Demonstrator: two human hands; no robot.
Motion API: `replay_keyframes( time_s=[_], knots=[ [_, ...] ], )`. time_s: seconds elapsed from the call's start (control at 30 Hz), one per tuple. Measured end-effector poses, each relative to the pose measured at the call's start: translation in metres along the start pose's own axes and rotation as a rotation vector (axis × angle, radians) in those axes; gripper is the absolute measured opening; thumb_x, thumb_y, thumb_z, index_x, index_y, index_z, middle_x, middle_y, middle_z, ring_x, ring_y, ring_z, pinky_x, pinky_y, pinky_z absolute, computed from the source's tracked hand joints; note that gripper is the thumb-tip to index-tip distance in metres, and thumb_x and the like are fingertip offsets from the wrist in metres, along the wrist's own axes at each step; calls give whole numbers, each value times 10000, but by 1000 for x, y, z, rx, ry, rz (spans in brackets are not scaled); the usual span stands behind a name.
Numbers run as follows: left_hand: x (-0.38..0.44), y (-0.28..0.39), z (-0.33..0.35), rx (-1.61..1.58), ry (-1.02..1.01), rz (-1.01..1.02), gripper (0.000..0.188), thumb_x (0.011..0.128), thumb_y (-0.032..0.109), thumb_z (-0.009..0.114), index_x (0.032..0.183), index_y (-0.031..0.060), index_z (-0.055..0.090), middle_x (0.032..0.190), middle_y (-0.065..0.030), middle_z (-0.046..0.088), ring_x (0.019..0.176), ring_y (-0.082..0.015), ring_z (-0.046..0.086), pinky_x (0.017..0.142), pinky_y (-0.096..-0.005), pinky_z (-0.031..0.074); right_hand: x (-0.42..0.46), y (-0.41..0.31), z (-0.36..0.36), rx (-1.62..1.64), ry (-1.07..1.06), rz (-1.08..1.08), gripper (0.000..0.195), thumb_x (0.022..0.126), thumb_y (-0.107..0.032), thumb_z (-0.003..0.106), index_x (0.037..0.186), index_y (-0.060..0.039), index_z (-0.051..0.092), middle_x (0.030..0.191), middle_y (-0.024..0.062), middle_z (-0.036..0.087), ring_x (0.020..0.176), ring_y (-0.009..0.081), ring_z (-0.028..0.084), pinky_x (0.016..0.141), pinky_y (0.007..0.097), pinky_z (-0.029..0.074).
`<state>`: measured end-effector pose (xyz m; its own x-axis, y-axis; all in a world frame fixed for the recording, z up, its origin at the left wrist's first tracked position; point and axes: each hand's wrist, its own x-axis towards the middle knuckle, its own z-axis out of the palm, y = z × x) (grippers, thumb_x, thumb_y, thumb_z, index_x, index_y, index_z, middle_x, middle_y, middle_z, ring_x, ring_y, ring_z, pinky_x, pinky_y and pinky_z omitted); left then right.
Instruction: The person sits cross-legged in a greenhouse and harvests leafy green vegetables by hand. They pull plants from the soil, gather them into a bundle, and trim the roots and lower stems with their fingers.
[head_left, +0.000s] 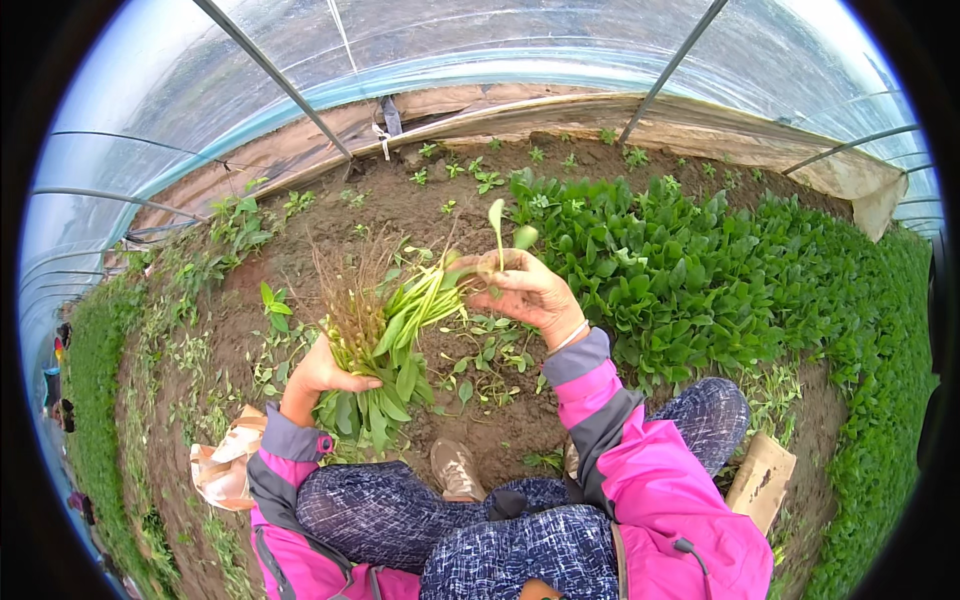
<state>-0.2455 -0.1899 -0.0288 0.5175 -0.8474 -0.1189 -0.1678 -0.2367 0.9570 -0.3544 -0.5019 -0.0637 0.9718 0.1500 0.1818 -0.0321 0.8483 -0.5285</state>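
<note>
My left hand (326, 373) grips a thick bunch of leafy greens (394, 397), which look like spinach. Their brown thread-like roots (354, 296) point up and away from me, while the leaves hang below my thumb. Pale green stems (424, 300) fan out from the bunch toward my right hand (532, 292). Between the thumb and fingers of that hand is a small leafy sprig (496, 221), with one leaf standing upright. Where its stem ends is hidden by the fingers. Loose leaves (487, 356) are scattered over the soil beneath both hands.
A dense bed of greens (675, 262) grows at right. A pinkish plastic bag (225, 465) lies by my left sleeve, and a flat tan board-like piece (761, 480) by my right knee. Greenhouse poles (675, 67) and plastic sheeting (487, 37) rise beyond the soil (292, 262).
</note>
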Motion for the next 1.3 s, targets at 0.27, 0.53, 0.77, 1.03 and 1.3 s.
replay_keyframes(
  time_s=[0.27,0.53,0.77,1.03,1.3],
  knots=[
    [-1,0,-1,-68,19,-50,889,514,43,858,1294,-7,436,1203,-74,557,1112,-181,517,968,-331,409,11,7,11,-568,161,85,269,833,-182,687,1040,-24,621,960,74,623,838,127,598,708,294,522],
    [-2,-6,-1,-88,52,-41,930,501,60,872,1308,-4,415,1218,-78,548,1124,-188,507,979,-337,400,11,4,7,-341,454,-197,129,861,-165,662,896,-44,632,805,18,628,690,103,603,555,243,510],
    [9,-1,5,25,-44,0,908,503,77,875,1293,-6,436,1202,-86,561,1106,-188,516,976,-342,400,19,19,-5,-496,340,186,213,863,-208,659,970,-26,636,886,36,654,733,136,624,600,291,534],
    [2,3,6,-52,-5,-23,794,528,65,855,1234,-11,500,1130,-72,596,1028,-168,552,920,-327,440,18,14,-3,-45,317,-136,42,836,-111,569,843,-76,589,765,22,605,714,121,579,627,270,455],
    [2,2,7,-11,124,119,795,537,40,850,1242,-13,487,1127,-76,601,1038,-180,558,914,-329,450,7,44,-51,-2132,340,29,401,815,-305,667,1104,-30,630,1081,142,658,1024,271,615,903,452,465]
  ],
)
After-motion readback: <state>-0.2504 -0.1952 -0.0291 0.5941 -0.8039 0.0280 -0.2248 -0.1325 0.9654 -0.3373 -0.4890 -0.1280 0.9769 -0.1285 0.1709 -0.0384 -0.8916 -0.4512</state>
